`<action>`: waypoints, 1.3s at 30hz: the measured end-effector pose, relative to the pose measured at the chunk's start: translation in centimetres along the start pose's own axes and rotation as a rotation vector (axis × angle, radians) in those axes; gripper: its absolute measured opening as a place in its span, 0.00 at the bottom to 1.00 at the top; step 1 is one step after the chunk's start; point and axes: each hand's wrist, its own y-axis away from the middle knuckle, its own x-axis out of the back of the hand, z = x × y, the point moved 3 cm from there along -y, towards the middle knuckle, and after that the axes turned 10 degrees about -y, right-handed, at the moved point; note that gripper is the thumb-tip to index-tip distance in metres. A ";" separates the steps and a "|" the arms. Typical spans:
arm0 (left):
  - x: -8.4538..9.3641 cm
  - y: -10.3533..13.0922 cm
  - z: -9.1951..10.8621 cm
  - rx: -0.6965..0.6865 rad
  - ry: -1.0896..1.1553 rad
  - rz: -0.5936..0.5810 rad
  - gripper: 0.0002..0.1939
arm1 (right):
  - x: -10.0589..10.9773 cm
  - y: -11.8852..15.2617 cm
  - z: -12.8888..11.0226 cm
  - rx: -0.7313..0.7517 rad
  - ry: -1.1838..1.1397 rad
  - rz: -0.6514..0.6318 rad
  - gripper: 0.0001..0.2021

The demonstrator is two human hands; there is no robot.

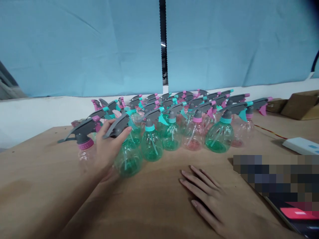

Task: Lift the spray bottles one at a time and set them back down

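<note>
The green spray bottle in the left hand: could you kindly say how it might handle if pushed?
The green spray bottle is probably light, as its transparent body looks thin. It may tip if pushed high, since its grey spray head juts out sideways.

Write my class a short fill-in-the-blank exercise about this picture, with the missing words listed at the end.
1. The left hand grips a spray bottle whose body is ____.
2. The right hand holds ____.
3. The large cloth at the back is ____.
4. A cardboard box stands toward the picture's ____ edge.

Missing words: green; nothing; blue; right.
</note>
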 end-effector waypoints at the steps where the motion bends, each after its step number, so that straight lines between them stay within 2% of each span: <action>1: -0.1 -0.2 0.0 -0.003 0.008 0.004 0.12 | 0.0 0.0 0.0 -0.002 -0.004 0.002 0.24; 4: -0.6 -0.9 -0.2 -0.015 0.046 0.015 0.12 | 0.0 0.0 0.0 -0.009 -0.008 0.001 0.24; 10: -1.6 -2.4 -2.0 -0.058 0.070 0.093 0.17 | 0.0 -0.2 0.0 -0.020 -0.001 -0.032 0.23; 15: -1.5 -2.4 -2.3 -0.083 0.063 0.117 0.20 | 0.3 -0.2 -0.2 -0.017 0.029 -0.046 0.23; 19: -1.5 -2.4 -2.3 -0.113 0.169 0.143 0.21 | 0.3 -0.3 -0.2 -0.002 0.043 -0.039 0.23; 25: -1.9 -3.1 -3.4 -0.159 0.320 0.197 0.22 | 0.4 -0.3 -0.2 0.015 0.038 -0.003 0.24; 32: -1.2 -2.1 -1.4 -0.436 0.336 0.278 0.17 | 0.2 -0.3 -0.2 0.033 0.084 -0.008 0.24; 39: -0.8 -2.1 -1.2 -0.510 0.140 0.343 0.10 | 0.1 -0.4 -0.1 0.061 0.154 -0.027 0.23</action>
